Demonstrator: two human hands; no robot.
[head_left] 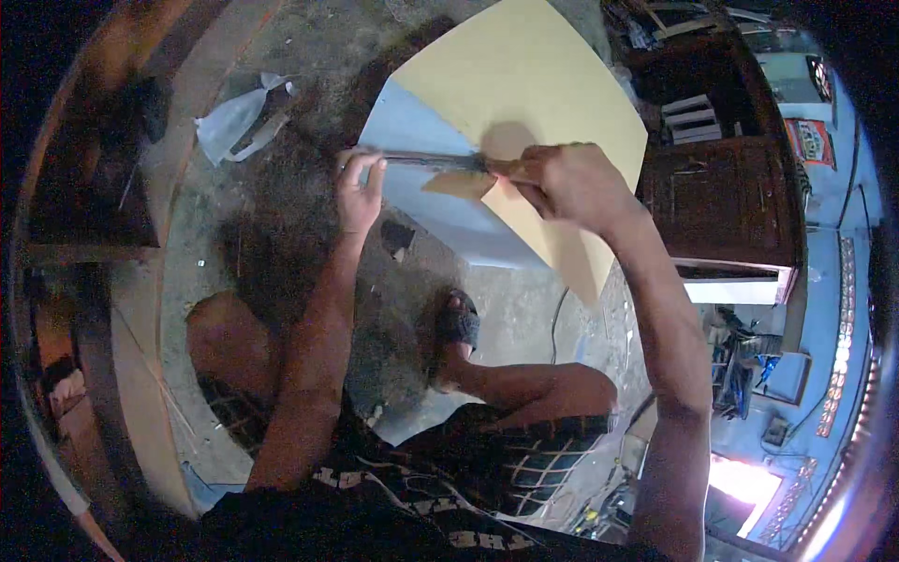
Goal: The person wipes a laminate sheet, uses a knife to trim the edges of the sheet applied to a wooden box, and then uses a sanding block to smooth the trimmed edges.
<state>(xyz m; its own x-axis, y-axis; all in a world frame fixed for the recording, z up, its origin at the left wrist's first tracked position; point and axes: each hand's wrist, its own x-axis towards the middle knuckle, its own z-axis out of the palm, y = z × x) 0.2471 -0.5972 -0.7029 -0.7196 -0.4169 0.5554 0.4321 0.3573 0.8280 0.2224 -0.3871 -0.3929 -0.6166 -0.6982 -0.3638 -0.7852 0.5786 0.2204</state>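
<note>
While the left hand [361, 187] pinches the left end of a thin dark bar [426, 159], the right hand [581, 183] is closed at its other end, though exactly what it grips cannot be told. The bar crosses over a large yellow and pale-blue sheet [534, 80]. Around it lie a sandalled foot [459, 318] nearer the body, a white scrap [229, 124] on the floor [318, 47] leftward, and a dark wooden cabinet [730, 201] rightward.

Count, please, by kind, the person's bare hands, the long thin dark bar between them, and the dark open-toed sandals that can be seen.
Bare hands: 2, the left hand and the right hand
Long thin dark bar: 1
Dark open-toed sandal: 1
Total: 4
</note>
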